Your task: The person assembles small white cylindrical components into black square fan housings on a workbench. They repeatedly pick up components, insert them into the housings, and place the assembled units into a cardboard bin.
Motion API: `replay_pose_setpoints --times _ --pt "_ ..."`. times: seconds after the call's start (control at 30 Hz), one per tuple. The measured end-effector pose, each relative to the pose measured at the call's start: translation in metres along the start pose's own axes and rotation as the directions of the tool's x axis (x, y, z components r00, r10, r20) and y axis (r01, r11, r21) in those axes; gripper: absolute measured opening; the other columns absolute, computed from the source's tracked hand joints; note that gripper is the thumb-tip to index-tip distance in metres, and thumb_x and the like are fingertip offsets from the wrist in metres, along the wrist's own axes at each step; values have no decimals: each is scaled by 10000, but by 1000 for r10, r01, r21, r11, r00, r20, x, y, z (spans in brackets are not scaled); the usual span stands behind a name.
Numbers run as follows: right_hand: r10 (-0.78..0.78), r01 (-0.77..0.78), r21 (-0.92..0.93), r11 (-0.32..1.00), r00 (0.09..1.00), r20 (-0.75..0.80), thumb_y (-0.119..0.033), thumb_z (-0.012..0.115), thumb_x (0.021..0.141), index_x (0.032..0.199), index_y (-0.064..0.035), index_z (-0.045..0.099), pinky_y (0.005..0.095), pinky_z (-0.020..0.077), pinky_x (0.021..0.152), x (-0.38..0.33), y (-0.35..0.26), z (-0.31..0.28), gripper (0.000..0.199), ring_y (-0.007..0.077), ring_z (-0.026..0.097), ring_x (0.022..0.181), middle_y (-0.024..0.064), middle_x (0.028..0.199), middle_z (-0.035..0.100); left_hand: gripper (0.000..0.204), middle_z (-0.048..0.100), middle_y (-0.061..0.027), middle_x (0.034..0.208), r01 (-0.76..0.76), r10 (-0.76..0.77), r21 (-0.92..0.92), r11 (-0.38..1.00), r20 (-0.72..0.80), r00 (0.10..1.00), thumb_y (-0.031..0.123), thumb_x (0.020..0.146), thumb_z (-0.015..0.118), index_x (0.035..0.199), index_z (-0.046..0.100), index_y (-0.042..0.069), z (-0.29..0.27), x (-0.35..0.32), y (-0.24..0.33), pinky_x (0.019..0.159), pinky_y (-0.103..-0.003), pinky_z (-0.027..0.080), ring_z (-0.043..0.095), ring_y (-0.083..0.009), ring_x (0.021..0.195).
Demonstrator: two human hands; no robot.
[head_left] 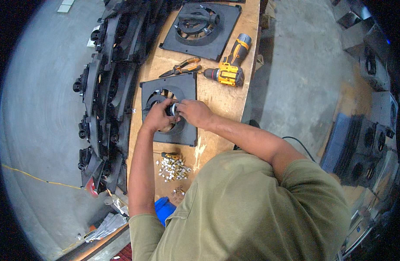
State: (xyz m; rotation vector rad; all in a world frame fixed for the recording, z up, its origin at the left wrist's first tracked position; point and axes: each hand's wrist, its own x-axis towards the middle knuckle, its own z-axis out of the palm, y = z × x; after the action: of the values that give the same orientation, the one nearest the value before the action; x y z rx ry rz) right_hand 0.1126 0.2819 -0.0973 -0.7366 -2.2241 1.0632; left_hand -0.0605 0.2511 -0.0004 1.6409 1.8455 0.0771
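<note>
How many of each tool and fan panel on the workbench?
Fan panels: 2, one under both hands, one at the far end
Drill: 1
Pliers: 1
Total: 4

A cordless drill (230, 65) lies right of pliers (181, 67), both behind the fan shroud (189, 89).

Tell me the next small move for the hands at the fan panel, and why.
Probably seat the small round part squarely in the panel hub before fastening: both the left hand and right hand grip it there, while the drill and screws lie untouched.
</note>
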Motion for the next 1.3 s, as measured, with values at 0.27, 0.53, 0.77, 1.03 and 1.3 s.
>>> replay_pose_setpoints --times 0.27,0.53,0.77,1.03,1.3 --pt "29 -30 97 995 1000 11 -183 670 859 1032 -52 684 447 520 843 2 6 0 217 370 639 955 158 984 668 643 714 -95 1030 19 -13 -196 980 36 999 118 609 901 1195 642 65 6 10 -19 895 -341 503 663 -212 965" --pt "449 -428 547 719 888 104 -250 607 967 1084 15 614 380 541 566 12 -2 12 290 215 650 540 147 732 676 671 705 -81 1063 -20 23 -126 992 28 999 103 604 893 1225 639 69 0 6 -12 907 -319 497 651 -193 967" --pt "321 -306 146 941 942 -99 -255 616 951 1085 11 595 408 540 643 3 11 6 299 258 690 671 155 724 665 679 701 -75 1084 -56 59 -183 982 12 998 109 607 895 1236 640 77 3 6 -17 925 -326 491 644 -200 989" --pt "296 -305 259 916 952 75 -140 621 874 1007 -7 666 458 535 732 -9 17 7 194 398 683 810 228 871 694 679 703 -66 1102 59 -53 -189 980 36 998 85 595 896 1229 654 109 2 4 -13 937 -319 488 645 -199 1002" --pt "293 -290 94 952 956 -20 -133 609 870 991 -25 667 492 534 795 -28 60 -34 172 417 669 882 235 915 688 671 700 -55 1098 94 -83 -209 973 61 995 58 596 882 1227 663 113 2 5 -10 924 -303 493 642 -181 987"
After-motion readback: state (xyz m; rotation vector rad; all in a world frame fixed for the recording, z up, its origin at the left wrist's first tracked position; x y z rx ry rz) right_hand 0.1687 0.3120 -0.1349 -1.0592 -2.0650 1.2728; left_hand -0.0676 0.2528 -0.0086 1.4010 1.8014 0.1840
